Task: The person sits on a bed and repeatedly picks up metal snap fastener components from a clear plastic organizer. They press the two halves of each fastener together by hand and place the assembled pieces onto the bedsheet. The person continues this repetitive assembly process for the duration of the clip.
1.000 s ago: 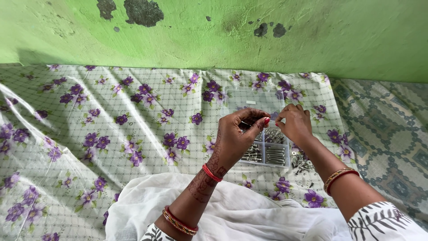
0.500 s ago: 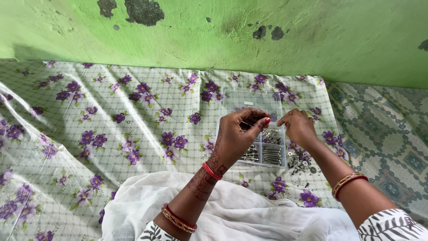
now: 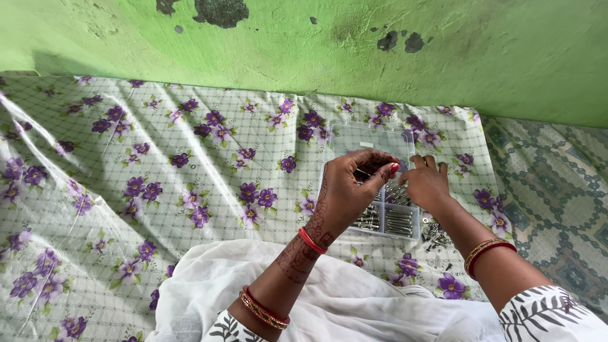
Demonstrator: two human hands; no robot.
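A clear plastic box [image 3: 399, 218] of metal screws lies on the flowered cloth [image 3: 158, 183], its lid [image 3: 373, 138] open behind. The left hand [image 3: 351, 193] hovers over it, fingers pinched on a thin screw [image 3: 363, 172]. The right hand [image 3: 427, 183] rests on the box, fingers curled; its grip is unclear. Loose screws [image 3: 436, 233] lie beside.

My left hand [image 3: 347, 193] is raised in front of me, wrist bent, fingers curled inward with thumb and forefinger pinched together at the far right tip. My right hand [image 3: 427, 183] lies just to its right, palm down, fingers bunched and pointing far-left. Both forearms reach forward from near me.
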